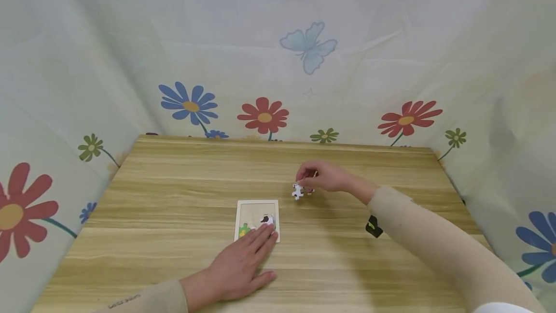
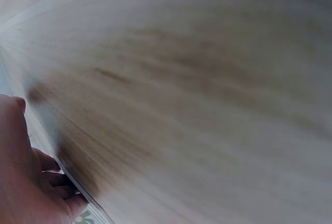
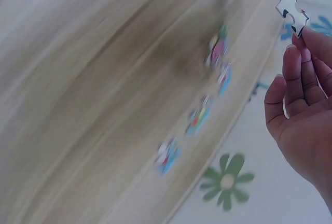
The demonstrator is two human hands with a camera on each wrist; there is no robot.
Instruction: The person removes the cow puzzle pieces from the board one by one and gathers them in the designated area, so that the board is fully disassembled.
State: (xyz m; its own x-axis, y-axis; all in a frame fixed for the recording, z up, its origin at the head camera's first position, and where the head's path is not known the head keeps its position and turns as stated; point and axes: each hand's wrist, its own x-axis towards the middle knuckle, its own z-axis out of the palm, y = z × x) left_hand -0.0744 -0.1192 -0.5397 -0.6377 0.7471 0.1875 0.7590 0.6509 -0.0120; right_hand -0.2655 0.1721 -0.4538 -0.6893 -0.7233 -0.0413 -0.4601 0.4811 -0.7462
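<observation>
A puzzle tray (image 1: 258, 202) with a pale frame lies on the table, some coloured pieces set in its lower part. My left hand (image 1: 243, 264) rests over the tray's lower right, fingers straight and covering part of the picture. In the left wrist view the fingers of that hand (image 2: 31, 182) lie along the tray's thin edge. Between thumb and fingertips my right hand (image 1: 327, 176) pinches a white puzzle piece with black spots (image 3: 290, 11), held up off the table to the right of the tray.
Several loose puzzle pieces, among them a pink and green one (image 3: 218, 50) and a blue one (image 3: 167, 155), lie on the wooden table (image 1: 195, 173). A small black object (image 1: 373, 226) shows beside the right forearm. Flower-printed cloth (image 1: 260, 62) hangs around the table.
</observation>
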